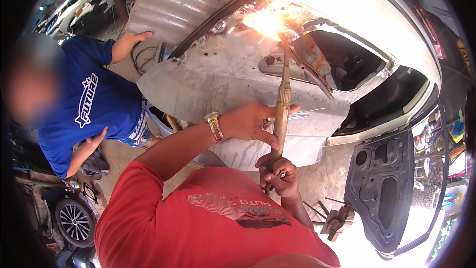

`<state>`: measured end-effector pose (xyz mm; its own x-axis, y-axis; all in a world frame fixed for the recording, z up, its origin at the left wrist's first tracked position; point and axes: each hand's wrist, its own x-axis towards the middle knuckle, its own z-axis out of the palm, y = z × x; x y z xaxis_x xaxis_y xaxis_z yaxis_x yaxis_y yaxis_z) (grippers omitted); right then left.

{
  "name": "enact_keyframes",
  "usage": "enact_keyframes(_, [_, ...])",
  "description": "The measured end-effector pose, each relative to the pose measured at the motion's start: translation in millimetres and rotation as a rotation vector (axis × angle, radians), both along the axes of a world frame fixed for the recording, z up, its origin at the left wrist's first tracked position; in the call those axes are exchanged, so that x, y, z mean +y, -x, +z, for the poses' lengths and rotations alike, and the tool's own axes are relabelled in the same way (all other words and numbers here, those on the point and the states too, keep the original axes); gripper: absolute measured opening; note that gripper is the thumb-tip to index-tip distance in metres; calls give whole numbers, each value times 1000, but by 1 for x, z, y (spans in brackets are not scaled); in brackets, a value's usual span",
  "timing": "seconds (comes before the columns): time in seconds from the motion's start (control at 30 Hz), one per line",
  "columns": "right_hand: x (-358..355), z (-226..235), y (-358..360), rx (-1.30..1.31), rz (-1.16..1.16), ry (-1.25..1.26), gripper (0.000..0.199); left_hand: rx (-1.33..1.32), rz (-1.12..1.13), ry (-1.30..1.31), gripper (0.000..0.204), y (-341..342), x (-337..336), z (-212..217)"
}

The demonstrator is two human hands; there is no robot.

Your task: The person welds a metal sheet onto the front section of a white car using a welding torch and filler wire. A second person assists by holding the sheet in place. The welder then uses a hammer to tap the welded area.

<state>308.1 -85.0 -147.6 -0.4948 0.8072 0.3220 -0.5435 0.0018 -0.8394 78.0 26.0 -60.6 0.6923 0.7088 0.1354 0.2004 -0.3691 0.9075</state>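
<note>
My left hand (248, 121), below a gold wristwatch, is closed around the upper barrel of a brass-coloured gas torch (281, 109), its forefinger stretched past the barrel. Lower down, my right hand (281, 177) grips the torch's rear end, fingers by a small valve knob. The thin nozzle (286, 55) points away from me at a white car body (317, 10). Bright flame and sparks (267, 22) at the tip hide the spot it meets. Just below the glare, bare grey metal panel (218, 79) shows scorched and rusty patches beside a window opening (357, 62).
At left, a person in a blue shirt (99, 104) has one hand by a corrugated metal sheet (183, 2). A detached dark door panel (379, 188) stands at right, near a rusty metal clamp-like piece (338, 222). A wheel (74, 221) is at lower left.
</note>
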Motion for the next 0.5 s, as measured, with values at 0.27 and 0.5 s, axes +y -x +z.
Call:
enact_keyframes(0.27, [1, 2, -1, -29, 0, 5, 20, -41, -5, -1, 111, 0, 0, -2])
enact_keyframes(0.5, [5, 1, 1, -4, 6, -38, 20, -53, -2, 34, 112, -1, 0, 1])
